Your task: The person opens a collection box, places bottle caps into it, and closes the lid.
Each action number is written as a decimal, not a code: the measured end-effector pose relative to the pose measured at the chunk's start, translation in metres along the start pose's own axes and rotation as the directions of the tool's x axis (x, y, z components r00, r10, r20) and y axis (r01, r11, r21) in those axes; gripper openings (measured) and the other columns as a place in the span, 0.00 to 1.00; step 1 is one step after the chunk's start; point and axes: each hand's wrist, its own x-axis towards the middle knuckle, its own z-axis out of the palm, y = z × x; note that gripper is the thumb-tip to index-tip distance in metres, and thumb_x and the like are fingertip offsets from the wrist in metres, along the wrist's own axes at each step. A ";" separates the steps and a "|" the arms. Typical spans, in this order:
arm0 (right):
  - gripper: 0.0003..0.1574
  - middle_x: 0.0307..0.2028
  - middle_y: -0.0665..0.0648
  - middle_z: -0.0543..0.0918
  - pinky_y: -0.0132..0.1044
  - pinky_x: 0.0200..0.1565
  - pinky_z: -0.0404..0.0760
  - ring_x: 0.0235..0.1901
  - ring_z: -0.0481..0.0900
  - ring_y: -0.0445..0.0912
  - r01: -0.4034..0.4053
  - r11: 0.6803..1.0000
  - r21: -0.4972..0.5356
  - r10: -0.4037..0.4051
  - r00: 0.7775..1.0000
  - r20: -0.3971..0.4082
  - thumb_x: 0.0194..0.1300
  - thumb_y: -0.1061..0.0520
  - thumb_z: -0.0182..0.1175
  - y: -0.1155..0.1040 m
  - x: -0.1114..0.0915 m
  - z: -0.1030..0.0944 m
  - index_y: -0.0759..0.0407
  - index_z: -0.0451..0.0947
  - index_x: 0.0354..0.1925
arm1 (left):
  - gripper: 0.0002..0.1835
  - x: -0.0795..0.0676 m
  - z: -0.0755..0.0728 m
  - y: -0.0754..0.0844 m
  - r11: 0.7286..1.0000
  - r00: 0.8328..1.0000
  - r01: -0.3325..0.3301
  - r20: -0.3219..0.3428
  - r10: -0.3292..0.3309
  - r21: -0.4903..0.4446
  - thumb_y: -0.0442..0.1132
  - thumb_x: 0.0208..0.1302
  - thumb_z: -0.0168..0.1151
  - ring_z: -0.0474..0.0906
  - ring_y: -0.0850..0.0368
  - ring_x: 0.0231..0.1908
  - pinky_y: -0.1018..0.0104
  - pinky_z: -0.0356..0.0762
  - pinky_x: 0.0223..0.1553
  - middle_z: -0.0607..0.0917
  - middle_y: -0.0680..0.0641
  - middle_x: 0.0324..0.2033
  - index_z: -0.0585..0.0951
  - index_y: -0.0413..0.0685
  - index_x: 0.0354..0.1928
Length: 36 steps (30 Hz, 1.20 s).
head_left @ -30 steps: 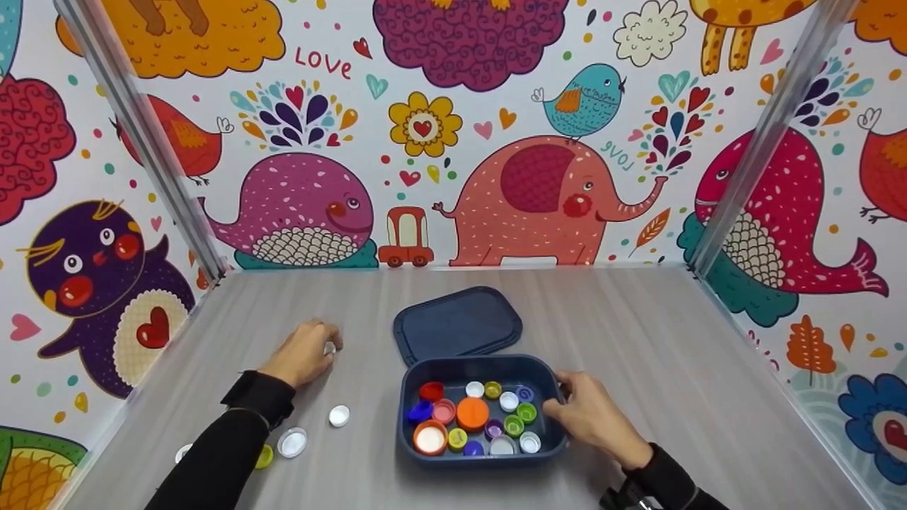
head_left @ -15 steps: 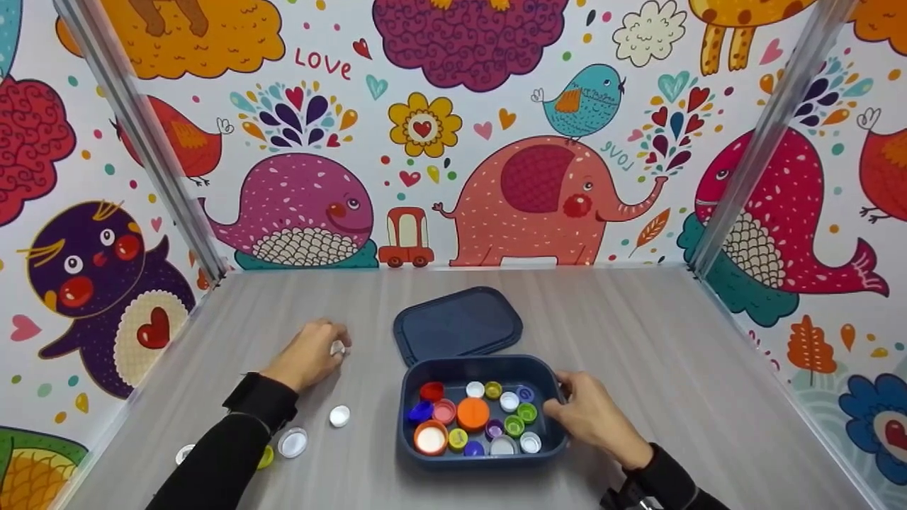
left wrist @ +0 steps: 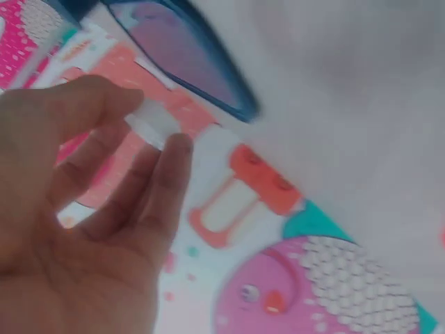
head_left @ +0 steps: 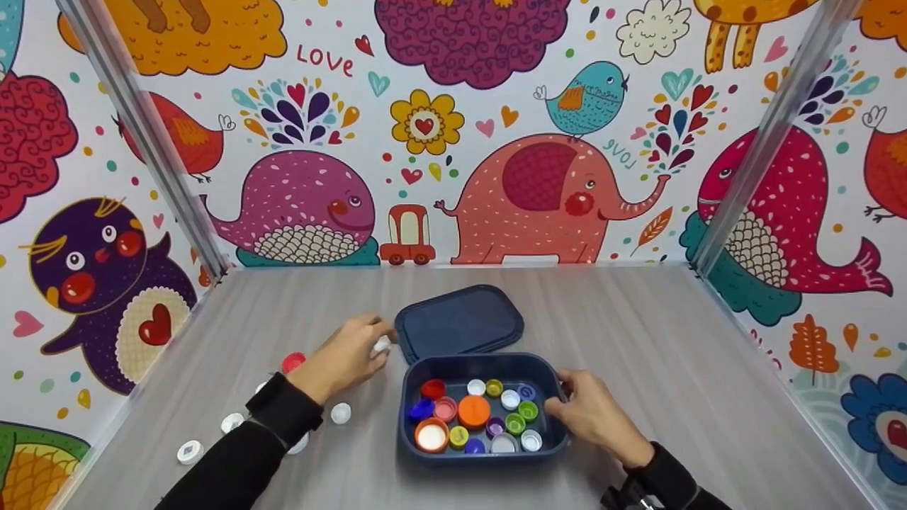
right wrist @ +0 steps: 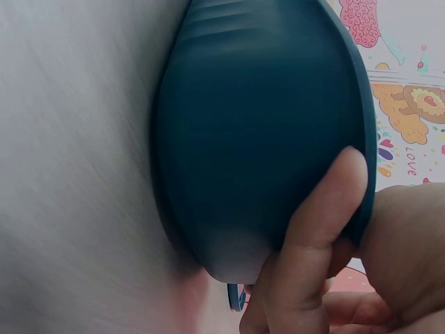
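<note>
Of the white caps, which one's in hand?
The white cap pinched between the left hand's thumb and fingers. The other visible white caps lie on the table or in the blue box.

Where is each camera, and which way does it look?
Head: on the head, looking forward and down at the box; left hand, right hand, sleeves show.
Left wrist: on the wrist, looking past left fingers toward the cartoon wall.
Right wrist: on the wrist, facing the box's outside; right fingers show.
Shared: head and left wrist show the white cap.
</note>
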 end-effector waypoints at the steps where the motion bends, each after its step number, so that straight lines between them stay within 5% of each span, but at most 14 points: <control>1: 0.13 0.29 0.49 0.79 0.29 0.34 0.71 0.31 0.77 0.42 0.000 1.000 -0.001 0.000 1.000 0.000 0.58 0.68 0.69 0.000 0.000 0.000 0.63 0.89 0.44 | 0.09 0.001 0.000 0.007 1.000 1.000 -0.023 -0.003 0.023 0.005 0.27 0.71 0.77 0.89 0.45 0.47 0.46 0.97 0.55 0.90 0.38 0.47 0.92 0.41 0.50; 8: 0.18 0.29 0.50 0.84 0.29 0.33 0.76 0.30 0.80 0.42 -0.009 0.999 0.031 0.009 1.000 0.013 0.59 0.67 0.68 -0.001 0.000 -0.001 0.63 0.91 0.48 | 0.09 0.007 0.003 0.047 0.992 0.991 -0.129 0.026 0.129 0.002 0.30 0.72 0.80 0.88 0.46 0.49 0.50 0.96 0.58 0.88 0.40 0.47 0.93 0.44 0.51; 16: 0.17 0.30 0.50 0.83 0.29 0.34 0.76 0.31 0.80 0.43 -0.018 0.999 0.026 0.018 1.000 0.008 0.59 0.67 0.69 0.000 0.000 -0.001 0.64 0.91 0.49 | 0.07 0.019 0.018 0.072 0.974 0.968 -0.225 0.122 0.221 0.022 0.33 0.77 0.78 0.84 0.48 0.49 0.53 0.94 0.57 0.87 0.42 0.49 0.93 0.45 0.52; 28: 0.18 0.30 0.51 0.84 0.30 0.34 0.79 0.33 0.82 0.44 -0.028 0.999 0.042 0.028 1.000 0.008 0.59 0.67 0.70 0.000 -0.001 -0.001 0.64 0.91 0.49 | 0.10 0.032 0.039 0.087 0.976 0.941 -0.213 0.279 0.193 0.046 0.36 0.78 0.78 0.84 0.51 0.50 0.58 0.94 0.61 0.89 0.42 0.52 0.93 0.47 0.57; 36: 0.20 0.30 0.50 0.84 0.30 0.34 0.77 0.31 0.80 0.43 -0.026 0.999 0.035 0.026 1.000 0.010 0.59 0.67 0.69 0.001 -0.002 0.001 0.64 0.92 0.51 | 0.10 0.030 0.040 0.087 0.966 0.941 -0.249 0.251 0.226 0.063 0.37 0.78 0.78 0.83 0.53 0.48 0.60 0.93 0.57 0.89 0.44 0.49 0.93 0.47 0.56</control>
